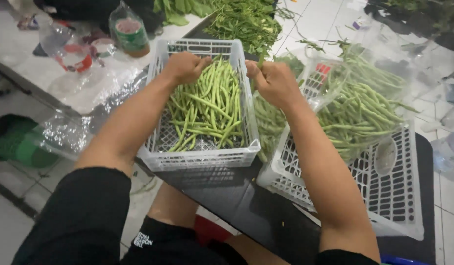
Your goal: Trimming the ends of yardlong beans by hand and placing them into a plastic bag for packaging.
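Both hands hover over what I'm watching: my left hand [185, 67] is curled shut on long beans [207, 105] above the white crate [202, 157] on the dark desk [251, 206]; my right hand [273, 81] pinches a bean stem. I judge trimming is underway; next needs a clean snap, then dropping the piece into the crate beside the bagged beans [364, 108].

Long beans [209, 105] under my left hand [185, 66]: green. Crate [200, 158] holding them: white, grid-perforated walls. Second crate [391, 189] beside my right hand [276, 83]: white, slotted pattern. Counter [241, 201]: black. Floor tiles [450, 196]: white. My sleeves [84, 216]: black. Leafy stems [246, 22]: dark green.
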